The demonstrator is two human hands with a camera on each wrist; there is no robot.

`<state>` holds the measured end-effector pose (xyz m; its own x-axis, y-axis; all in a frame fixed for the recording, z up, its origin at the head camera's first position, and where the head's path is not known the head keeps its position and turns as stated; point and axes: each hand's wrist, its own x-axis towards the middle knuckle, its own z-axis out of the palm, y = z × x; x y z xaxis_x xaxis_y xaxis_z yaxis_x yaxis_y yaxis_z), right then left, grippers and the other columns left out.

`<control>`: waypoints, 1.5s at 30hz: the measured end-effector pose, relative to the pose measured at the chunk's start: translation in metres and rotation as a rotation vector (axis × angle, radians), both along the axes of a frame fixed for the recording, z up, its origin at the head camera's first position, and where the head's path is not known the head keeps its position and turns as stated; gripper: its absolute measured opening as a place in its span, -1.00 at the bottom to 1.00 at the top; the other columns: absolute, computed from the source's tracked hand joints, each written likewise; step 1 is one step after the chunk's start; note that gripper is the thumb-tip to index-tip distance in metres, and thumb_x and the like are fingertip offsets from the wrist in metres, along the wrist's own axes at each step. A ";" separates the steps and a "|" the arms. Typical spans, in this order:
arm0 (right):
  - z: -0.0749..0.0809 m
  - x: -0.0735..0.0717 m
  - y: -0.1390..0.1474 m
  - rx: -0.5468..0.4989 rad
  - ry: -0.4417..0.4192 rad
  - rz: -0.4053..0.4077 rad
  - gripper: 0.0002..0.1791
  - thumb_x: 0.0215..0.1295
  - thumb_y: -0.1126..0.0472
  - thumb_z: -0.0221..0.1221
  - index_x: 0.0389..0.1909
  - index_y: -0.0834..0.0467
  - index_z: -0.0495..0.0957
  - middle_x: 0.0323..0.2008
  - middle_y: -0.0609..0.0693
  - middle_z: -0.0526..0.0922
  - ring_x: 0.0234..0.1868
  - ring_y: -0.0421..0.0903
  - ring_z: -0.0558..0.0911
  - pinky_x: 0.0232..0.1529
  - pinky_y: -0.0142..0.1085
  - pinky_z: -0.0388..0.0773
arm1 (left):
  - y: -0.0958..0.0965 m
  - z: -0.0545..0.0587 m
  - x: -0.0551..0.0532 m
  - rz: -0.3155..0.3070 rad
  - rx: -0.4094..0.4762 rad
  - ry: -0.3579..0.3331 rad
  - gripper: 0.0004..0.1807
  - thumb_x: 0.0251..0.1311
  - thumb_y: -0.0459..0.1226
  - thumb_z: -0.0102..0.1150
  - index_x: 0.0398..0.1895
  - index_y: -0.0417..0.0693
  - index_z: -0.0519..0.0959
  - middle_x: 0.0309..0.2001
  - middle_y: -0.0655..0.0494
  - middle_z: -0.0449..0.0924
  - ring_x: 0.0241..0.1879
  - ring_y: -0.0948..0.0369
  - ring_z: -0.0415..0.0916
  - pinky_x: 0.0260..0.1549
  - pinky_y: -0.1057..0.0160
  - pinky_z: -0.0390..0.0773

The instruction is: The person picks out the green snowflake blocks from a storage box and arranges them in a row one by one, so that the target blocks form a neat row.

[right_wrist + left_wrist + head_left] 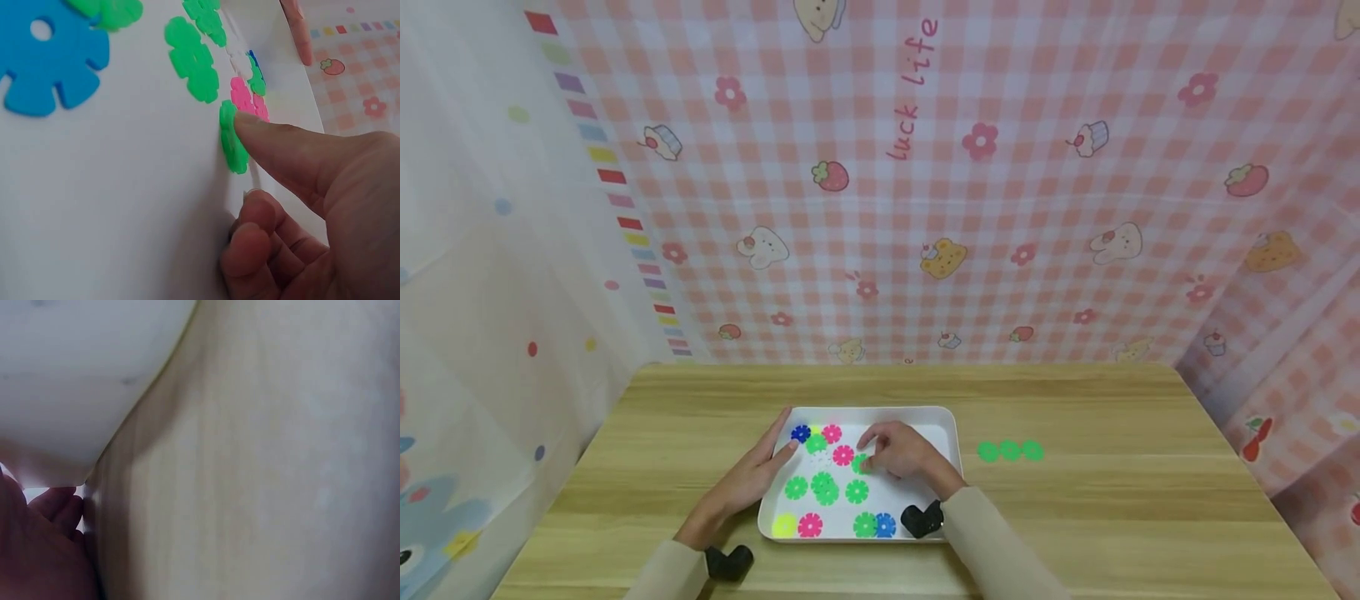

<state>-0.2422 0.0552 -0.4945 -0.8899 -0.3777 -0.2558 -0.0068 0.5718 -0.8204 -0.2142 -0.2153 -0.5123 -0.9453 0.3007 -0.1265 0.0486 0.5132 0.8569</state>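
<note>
Touching green snowflake disc (231, 140) in white tray (936, 433) with thumb of right hand (898, 450); fingers half-curled, pinch unclosed. Left hand (748, 479) grips tray side (handy brace). Best pinched by opposite edges.

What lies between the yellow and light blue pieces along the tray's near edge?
In the head view, a pink piece beside the yellow piece, then bare tray, then a green piece against the light blue piece.
</note>
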 end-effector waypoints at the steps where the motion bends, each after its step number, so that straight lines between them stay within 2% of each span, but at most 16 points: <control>1: 0.000 0.000 0.000 0.008 0.008 0.001 -0.78 0.12 0.22 0.43 -0.20 0.04 0.68 -0.45 -0.02 0.48 -0.57 -0.13 0.42 -0.58 -0.37 0.37 | 0.000 0.000 0.000 0.000 -0.001 0.000 -0.29 0.58 -0.04 -0.25 0.62 0.19 -0.29 0.62 0.00 -0.36 0.58 -0.04 -0.43 0.47 -0.22 -0.29; 10: -0.002 0.003 -0.003 0.048 0.061 0.000 -0.84 0.08 0.25 0.45 -0.34 0.01 0.69 -0.42 -0.02 0.47 -0.35 -0.09 0.42 -0.40 -0.31 0.34 | 0.000 -0.003 0.001 0.001 0.006 0.002 -0.28 0.56 -0.01 -0.24 0.62 0.18 -0.27 0.62 0.03 -0.35 0.58 -0.02 -0.41 0.48 -0.20 -0.29; 21: -0.003 0.003 -0.005 0.045 0.070 0.011 -0.77 0.08 0.29 0.44 -0.36 0.06 0.55 -0.45 -0.05 0.45 -0.36 -0.11 0.43 -0.34 -0.29 0.35 | -0.001 -0.002 0.003 0.007 -0.002 -0.003 -0.29 0.57 -0.02 -0.26 0.62 0.20 -0.27 0.62 0.04 -0.36 0.58 -0.02 -0.43 0.48 -0.20 -0.31; 29: 0.001 0.002 0.002 -0.012 0.092 0.022 -0.83 0.12 0.35 0.38 -0.35 0.15 0.57 -0.46 -0.05 0.56 -0.38 -0.12 0.49 -0.30 -0.31 0.43 | 0.000 -0.003 0.002 0.004 -0.006 0.007 -0.30 0.57 0.01 -0.29 0.62 0.21 -0.29 0.62 0.08 -0.37 0.58 0.00 -0.43 0.48 -0.18 -0.31; 37: 0.018 0.002 0.019 -0.046 0.121 0.013 -0.90 0.19 0.32 0.35 -0.34 0.14 0.59 -0.42 -0.04 0.62 -0.37 -0.11 0.52 -0.38 -0.33 0.44 | 0.002 -0.001 0.000 0.001 -0.005 -0.005 -0.30 0.57 -0.01 -0.27 0.62 0.22 -0.28 0.62 0.06 -0.36 0.58 -0.01 -0.44 0.48 -0.19 -0.32; 45: 0.038 0.005 0.047 -0.105 0.136 -0.068 -0.94 0.26 0.29 0.30 -0.28 0.12 0.61 -0.36 -0.05 0.65 -0.28 -0.11 0.57 -0.31 -0.29 0.46 | 0.001 0.000 0.001 0.003 0.010 -0.015 -0.29 0.56 0.00 -0.25 0.62 0.21 -0.27 0.62 0.04 -0.37 0.58 -0.02 -0.44 0.47 -0.21 -0.32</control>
<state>-0.2372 0.1022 -0.4568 -0.9379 -0.3338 -0.0941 -0.0858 0.4862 -0.8696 -0.2136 -0.2145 -0.5119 -0.9443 0.2990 -0.1377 0.0340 0.5047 0.8626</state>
